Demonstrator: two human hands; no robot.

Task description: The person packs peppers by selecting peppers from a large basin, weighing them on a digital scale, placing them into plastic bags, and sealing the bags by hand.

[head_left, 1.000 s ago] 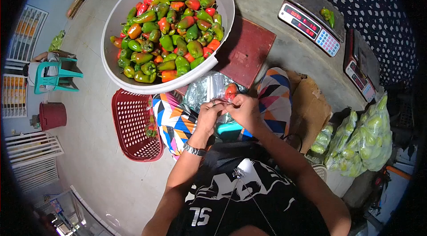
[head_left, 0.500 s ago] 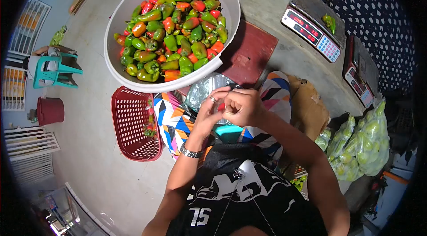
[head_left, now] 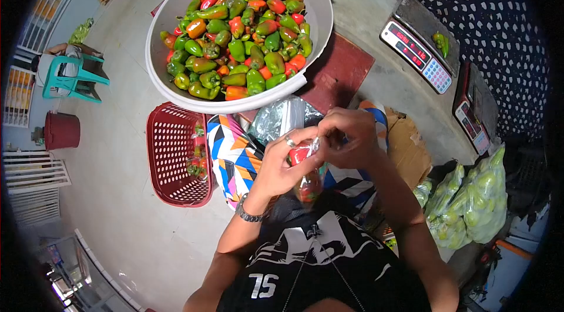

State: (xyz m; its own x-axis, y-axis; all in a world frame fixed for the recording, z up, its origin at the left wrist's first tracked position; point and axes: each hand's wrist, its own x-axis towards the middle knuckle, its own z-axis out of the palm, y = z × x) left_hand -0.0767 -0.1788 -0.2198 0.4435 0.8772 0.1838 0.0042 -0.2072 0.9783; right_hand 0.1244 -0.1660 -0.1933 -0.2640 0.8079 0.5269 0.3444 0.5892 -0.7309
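A small clear plastic bag of red peppers (head_left: 308, 186) hangs in front of my chest. My left hand (head_left: 282, 162), with a ring and a wrist watch, is closed around its upper part. At the bag's gathered neck, the fingers of my right hand (head_left: 354, 136) are pinched together on the plastic; their tips are partly hidden. Beyond my hands, a pile of clear plastic bags (head_left: 273, 123) lies by my lap. The large pale tub (head_left: 320, 24) farther ahead holds many green, red and orange peppers (head_left: 235, 47).
To the left, a red perforated basket (head_left: 167, 159) contains several bagged peppers. Two digital scales (head_left: 414, 47) stand on the ledge at right, one with green peppers on it. Large bags of green produce (head_left: 479, 194) sit at lower right. A teal chair (head_left: 61, 74) is far left.
The bag of red peppers, mostly hidden between my hands before, now shows below them. My hands have moved slightly apart and the view has shifted a little.
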